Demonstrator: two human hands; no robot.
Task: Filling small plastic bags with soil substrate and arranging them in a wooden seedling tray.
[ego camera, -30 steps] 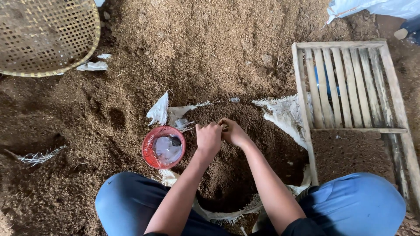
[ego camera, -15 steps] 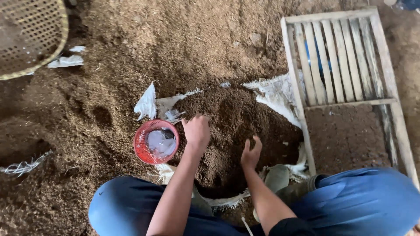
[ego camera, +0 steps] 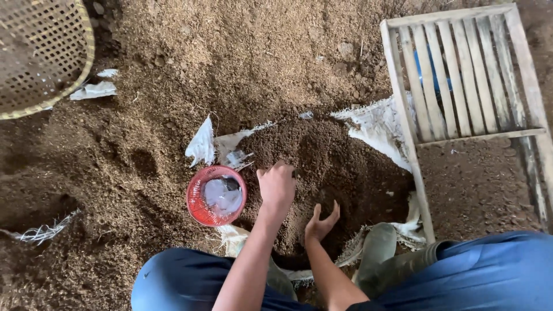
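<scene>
- My left hand (ego camera: 277,185) lies palm down on the mound of dark soil (ego camera: 328,167), fingers together and slightly curled, pressing into the crumbly surface; it holds nothing.
- My right hand (ego camera: 320,223) sits nearer to me, palm turned up and fingers apart like a cup, low in the hollow at the mound's near edge (a shape suited to scooping loose material). It is empty too, apart from the dirt.
- The soil rests on a torn white woven sack (ego camera: 377,126) spread on the ground, which keeps the darker heap apart from the paler brown litter around it.
- Just left of my left hand stands a small red basket (ego camera: 216,196) with something pale and crumpled inside, within easy reach.
- To the far right lies a wooden slatted frame (ego camera: 461,75), flat on the ground, its near left corner meeting the sack.
- At the far left, a woven bamboo tray (ego camera: 40,52), well apart.
- I crouch, knees in blue trousers (ego camera: 178,282) on either side, a green rubber boot (ego camera: 377,253) beside the hollow.
</scene>
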